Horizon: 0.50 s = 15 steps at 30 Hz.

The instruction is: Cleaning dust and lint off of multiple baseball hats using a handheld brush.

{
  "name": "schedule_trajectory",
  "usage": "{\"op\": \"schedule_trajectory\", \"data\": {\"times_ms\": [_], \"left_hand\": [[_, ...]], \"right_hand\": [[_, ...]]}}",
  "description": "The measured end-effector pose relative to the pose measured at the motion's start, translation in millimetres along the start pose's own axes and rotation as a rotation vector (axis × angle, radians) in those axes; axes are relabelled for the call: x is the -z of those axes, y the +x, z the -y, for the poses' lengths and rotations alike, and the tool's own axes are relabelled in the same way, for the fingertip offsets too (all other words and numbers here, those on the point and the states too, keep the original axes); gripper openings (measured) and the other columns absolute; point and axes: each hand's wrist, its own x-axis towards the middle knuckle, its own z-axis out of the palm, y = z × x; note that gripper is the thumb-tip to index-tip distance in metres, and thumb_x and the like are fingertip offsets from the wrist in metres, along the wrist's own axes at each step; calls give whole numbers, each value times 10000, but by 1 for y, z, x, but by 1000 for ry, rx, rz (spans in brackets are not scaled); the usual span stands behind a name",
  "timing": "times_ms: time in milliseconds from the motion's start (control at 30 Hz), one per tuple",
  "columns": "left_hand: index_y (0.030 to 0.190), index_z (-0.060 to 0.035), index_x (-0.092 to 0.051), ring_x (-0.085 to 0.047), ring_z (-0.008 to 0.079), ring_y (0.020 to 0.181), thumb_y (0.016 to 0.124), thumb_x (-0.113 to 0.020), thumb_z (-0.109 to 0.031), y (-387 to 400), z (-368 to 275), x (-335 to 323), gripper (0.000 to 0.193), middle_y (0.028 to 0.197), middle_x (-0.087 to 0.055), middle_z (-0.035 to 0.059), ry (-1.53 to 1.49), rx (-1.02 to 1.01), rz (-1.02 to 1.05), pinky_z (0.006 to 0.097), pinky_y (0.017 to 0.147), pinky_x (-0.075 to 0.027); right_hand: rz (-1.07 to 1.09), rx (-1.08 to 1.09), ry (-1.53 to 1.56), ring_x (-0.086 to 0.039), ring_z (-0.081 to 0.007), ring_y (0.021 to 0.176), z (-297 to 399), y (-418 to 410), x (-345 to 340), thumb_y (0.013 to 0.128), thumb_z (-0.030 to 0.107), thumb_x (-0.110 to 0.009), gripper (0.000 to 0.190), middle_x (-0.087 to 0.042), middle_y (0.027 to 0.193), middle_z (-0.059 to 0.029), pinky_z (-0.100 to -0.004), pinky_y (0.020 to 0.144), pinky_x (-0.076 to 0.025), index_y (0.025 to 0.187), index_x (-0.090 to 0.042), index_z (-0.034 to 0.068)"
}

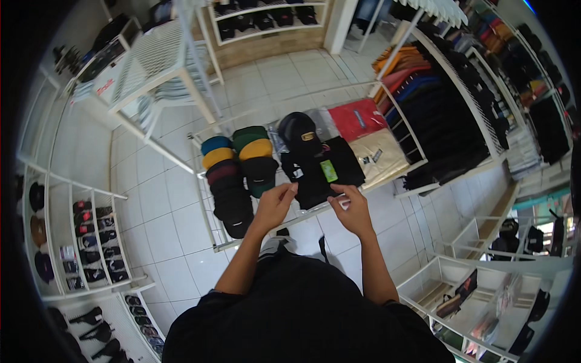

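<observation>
My left hand (274,205) is over the near left edge of a black folded garment (313,188), its thumb and fingers close together. Whether it pinches the cloth, I cannot tell. At the garment's near right side is my right hand (352,208), with thumb and index finger apart and nothing seen between them. A bright green tag (329,171) and a small white label (297,173) lie on the black cloth. Just beyond it rests a black cap (297,131) with a gold-coloured patch. Another black folded garment (347,159) lies to the right.
Two rows of stacked caps (220,169) fill the left of the low white rack (206,247). To the right lie a red packaged garment (358,119) and a cream one (379,156). Beyond them hang many garments (435,118). A white mesh-top table (147,59) stands at far left.
</observation>
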Motion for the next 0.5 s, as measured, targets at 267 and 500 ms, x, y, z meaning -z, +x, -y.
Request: {"op": "schedule_trajectory", "data": {"times_ms": [267,500], "left_hand": [[1124,16,-719,-672,165,754,1032,-606,-353,123,26,-78,397,832,-710,128,-62,193,109,314,699,-515],[1385,7,-595,-722,289,1004,1018,-622,-381,183,164,-161,534,1091,-749,192,-14,658,85,371,901,-540]], "right_hand": [[47,-194,126,-727,-205,905,-117,87,23,906,171,-774,339,-694,1166,-128,-338,745,-584,1216,-702,52],[321,-606,304,-722,-220,976,-284,198,-71,911,235,-767,451,-708,1105,-152,-340,818,-590,1286,-662,8]]}}
